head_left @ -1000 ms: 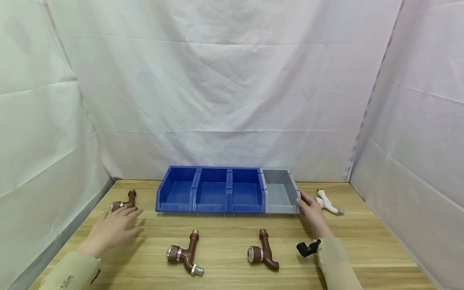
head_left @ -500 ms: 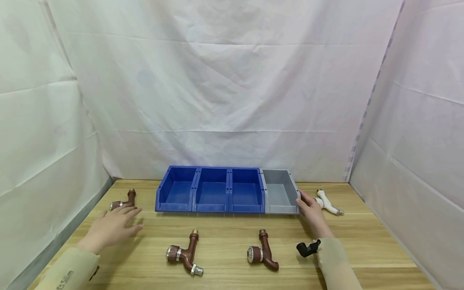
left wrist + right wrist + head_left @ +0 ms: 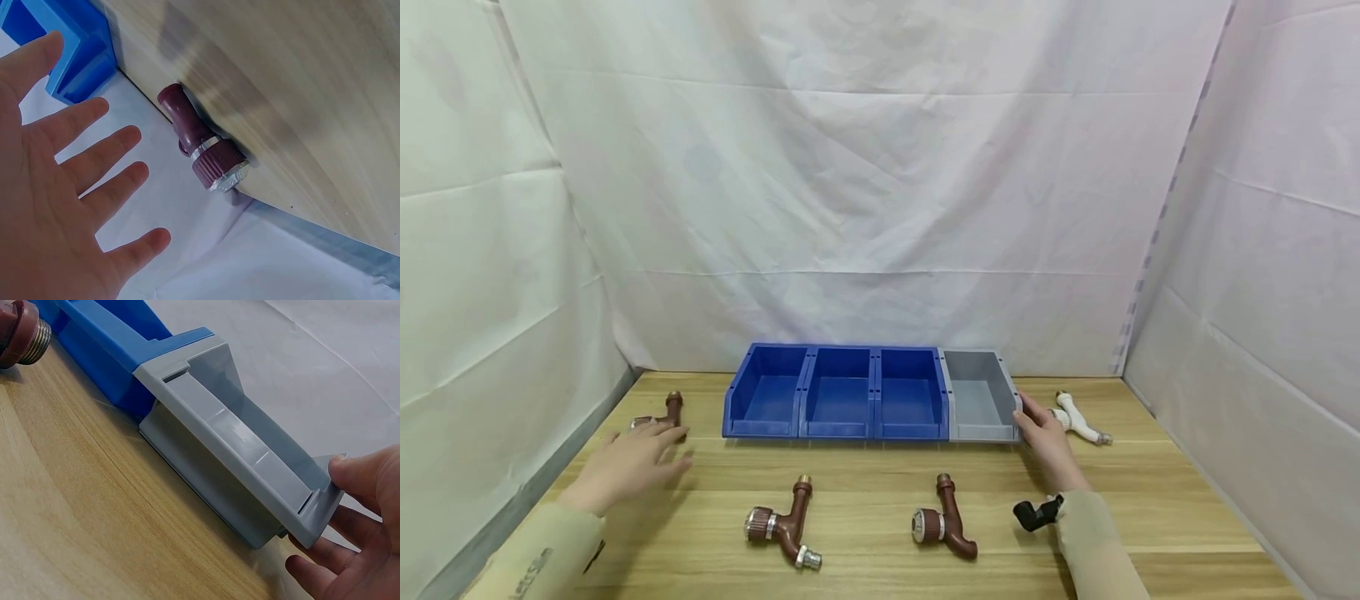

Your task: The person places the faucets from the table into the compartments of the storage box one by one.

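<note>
My left hand [image 3: 627,468] hovers with spread fingers beside a brown plastic faucet [image 3: 673,408] at the table's left. In the left wrist view its palm [image 3: 53,187] faces the camera, apart from the faucet's ribbed knob [image 3: 219,164]. At the right end of a row of bins, my right hand [image 3: 1051,446] grips the front right corner of a grey storage bin [image 3: 987,432]. The right wrist view shows the thumb [image 3: 356,474] on the bin's rim and the other fingers under and outside its edge. Both hidden parts of the left faucet lie behind the left fingers.
Several blue bins [image 3: 837,430] adjoin the grey one. Two brown faucets lie in front, a left one [image 3: 790,525] with a metal nozzle and a right one [image 3: 951,525]. A white faucet [image 3: 1078,421] lies beyond the right hand. White cloth [image 3: 880,183] surrounds the wooden table [image 3: 865,500].
My left hand has shifted slightly left, nearer the left faucet, and covers more of its knob. The right hand stays on the grey bin, and the bins have not visibly moved.
</note>
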Demonstrator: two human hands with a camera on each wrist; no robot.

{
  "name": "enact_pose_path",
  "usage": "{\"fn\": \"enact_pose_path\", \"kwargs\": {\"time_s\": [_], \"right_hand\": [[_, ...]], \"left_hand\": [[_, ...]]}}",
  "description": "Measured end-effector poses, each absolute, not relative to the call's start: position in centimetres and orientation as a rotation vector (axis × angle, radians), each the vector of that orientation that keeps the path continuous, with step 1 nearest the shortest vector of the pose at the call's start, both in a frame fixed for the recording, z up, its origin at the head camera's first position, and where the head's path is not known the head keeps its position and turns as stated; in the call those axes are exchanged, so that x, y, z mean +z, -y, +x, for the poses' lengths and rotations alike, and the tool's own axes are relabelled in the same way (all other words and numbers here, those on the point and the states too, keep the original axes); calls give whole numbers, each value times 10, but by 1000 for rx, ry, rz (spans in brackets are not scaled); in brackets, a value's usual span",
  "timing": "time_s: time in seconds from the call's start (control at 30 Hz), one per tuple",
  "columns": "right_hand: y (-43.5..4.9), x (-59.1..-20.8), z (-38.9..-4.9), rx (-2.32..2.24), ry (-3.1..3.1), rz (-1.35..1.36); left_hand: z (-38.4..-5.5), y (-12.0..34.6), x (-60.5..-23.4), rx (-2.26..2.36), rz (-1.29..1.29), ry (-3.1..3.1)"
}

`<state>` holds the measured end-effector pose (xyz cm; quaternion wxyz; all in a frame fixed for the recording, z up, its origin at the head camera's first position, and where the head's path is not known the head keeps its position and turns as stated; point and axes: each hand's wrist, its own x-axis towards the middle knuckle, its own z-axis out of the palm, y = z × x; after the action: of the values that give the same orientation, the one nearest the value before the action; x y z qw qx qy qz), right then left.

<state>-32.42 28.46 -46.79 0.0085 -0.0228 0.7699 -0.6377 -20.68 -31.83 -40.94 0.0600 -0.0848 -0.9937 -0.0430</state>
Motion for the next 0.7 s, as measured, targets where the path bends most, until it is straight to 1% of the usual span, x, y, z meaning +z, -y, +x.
{"fn": "enact_pose_path", "kwargs": {"time_s": [0.33, 0.7], "right_hand": [[-282, -466, -326, -2023, -2386, -70], [-284, -469, -326, -2017, -2386, -51]], "left_hand": [[-214, 330, -405, -135, -222, 3009], [-217, 330, -408, -161, -201, 3021]]}}
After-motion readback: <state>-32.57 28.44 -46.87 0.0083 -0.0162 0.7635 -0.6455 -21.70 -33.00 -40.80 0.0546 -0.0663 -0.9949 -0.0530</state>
